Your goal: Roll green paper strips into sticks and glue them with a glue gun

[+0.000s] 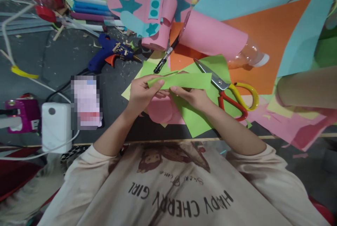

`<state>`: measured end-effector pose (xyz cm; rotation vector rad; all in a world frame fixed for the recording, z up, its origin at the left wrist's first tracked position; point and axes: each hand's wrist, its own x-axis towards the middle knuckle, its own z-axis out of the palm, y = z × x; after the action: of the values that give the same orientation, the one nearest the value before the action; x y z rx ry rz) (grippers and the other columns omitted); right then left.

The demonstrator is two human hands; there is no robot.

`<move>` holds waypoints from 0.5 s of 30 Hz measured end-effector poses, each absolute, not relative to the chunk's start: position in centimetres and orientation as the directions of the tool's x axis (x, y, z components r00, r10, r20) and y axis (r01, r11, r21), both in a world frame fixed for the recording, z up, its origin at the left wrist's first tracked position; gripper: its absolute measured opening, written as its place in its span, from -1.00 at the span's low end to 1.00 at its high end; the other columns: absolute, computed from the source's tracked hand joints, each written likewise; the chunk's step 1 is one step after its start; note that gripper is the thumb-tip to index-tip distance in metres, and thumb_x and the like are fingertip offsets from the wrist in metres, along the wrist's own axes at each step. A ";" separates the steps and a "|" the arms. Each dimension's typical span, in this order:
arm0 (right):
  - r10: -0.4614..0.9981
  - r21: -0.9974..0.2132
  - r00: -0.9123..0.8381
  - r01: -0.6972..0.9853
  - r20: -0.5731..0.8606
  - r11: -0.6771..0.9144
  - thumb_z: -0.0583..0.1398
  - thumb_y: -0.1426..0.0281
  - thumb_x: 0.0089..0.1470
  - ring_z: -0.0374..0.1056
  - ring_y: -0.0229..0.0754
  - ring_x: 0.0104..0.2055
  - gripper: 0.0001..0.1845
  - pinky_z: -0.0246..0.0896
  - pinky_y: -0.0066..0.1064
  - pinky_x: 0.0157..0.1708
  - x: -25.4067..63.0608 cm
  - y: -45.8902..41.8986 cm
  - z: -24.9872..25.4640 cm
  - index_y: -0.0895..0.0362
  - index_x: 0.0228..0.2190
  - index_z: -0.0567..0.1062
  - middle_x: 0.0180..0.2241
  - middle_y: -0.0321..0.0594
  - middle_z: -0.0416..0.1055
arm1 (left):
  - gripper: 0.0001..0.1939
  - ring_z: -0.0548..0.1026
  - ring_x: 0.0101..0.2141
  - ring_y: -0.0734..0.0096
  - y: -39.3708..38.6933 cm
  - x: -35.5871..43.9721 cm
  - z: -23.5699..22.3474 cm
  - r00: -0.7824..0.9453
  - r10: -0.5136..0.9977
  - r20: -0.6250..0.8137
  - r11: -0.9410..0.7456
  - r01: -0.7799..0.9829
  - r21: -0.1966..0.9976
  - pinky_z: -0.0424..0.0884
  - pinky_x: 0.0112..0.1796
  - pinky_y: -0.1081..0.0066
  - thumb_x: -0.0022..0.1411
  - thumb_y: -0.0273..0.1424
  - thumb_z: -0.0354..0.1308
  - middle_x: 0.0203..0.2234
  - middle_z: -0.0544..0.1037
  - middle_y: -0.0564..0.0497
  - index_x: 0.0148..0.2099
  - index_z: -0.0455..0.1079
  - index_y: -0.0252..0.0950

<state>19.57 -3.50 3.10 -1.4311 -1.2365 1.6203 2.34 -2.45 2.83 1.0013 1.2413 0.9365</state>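
Between my two hands is a green paper strip [195, 81], held level above the table edge. My left hand [143, 90] pinches its left end, where a folded edge of the green paper shows. With thumb and fingers, my right hand [193, 96] grips the lower edge near the middle. A larger green paper sheet [195, 120] lies beneath, beside pink paper pieces [160, 108]. Scissors [223, 87] with yellow and red handles rest on the green sheet, right of my right hand. A black pen [165, 56] lies just beyond my fingers.
A blue glue gun [105, 52] lies at left, near a phone [86, 102] and a white power bank [56, 126]. Beyond my hands is a pink-wrapped bottle [216, 34] on orange paper [273, 32]. A brown cylinder [306, 87] stands out at right.
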 end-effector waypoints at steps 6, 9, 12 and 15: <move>0.963 -0.974 -0.146 0.028 -0.226 -0.224 0.20 0.35 -0.05 0.23 -0.31 -0.58 -0.78 0.20 -0.40 -0.49 19.5 -2.8 1.7 0.09 -0.67 0.40 -0.64 -0.30 0.39 | -0.66 0.59 -0.62 0.35 -2.0 1.7 2.1 0.029 0.973 -0.228 0.228 0.009 0.974 0.56 -0.57 0.49 0.06 -0.13 0.33 -0.69 0.55 0.07 -0.30 0.52 -0.34; 0.963 -0.963 -0.135 -0.107 -0.233 -0.248 0.23 0.26 -0.08 0.28 -0.30 -0.62 -0.79 0.22 -0.41 -0.56 19.2 -2.6 1.6 0.07 -0.63 0.40 -0.67 -0.31 0.40 | -0.65 0.60 -0.60 0.34 -2.0 1.5 1.9 0.043 0.969 -0.242 0.242 -0.004 0.970 0.57 -0.56 0.49 0.06 -0.13 0.33 -0.67 0.57 0.05 -0.29 0.51 -0.34; 0.948 -0.937 -0.190 -0.192 -0.257 -0.293 0.30 0.18 -0.16 0.38 -0.25 -0.56 -0.76 0.25 -0.41 -0.56 19.1 -2.7 2.0 0.06 -0.53 0.42 -0.64 -0.33 0.44 | -0.66 0.60 -0.60 0.34 -2.1 1.6 2.0 0.064 0.968 -0.243 0.245 -0.021 0.969 0.58 -0.55 0.50 0.05 -0.15 0.35 -0.67 0.57 0.06 -0.29 0.51 -0.34; 0.939 -0.933 -0.216 -0.186 -0.268 -0.309 0.33 0.09 -0.15 0.39 -0.26 -0.53 -0.66 0.25 -0.43 -0.53 19.0 -2.8 2.2 0.06 -0.45 0.42 -0.62 -0.33 0.44 | -0.66 0.60 -0.62 0.34 -2.2 1.7 2.1 0.087 0.969 -0.233 0.238 -0.045 0.970 0.56 -0.57 0.53 0.04 -0.14 0.36 -0.69 0.55 0.07 -0.31 0.50 -0.34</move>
<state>19.03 -2.77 2.21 -1.1543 -1.0211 1.6635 1.71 -2.21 2.07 1.0312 1.2132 1.0016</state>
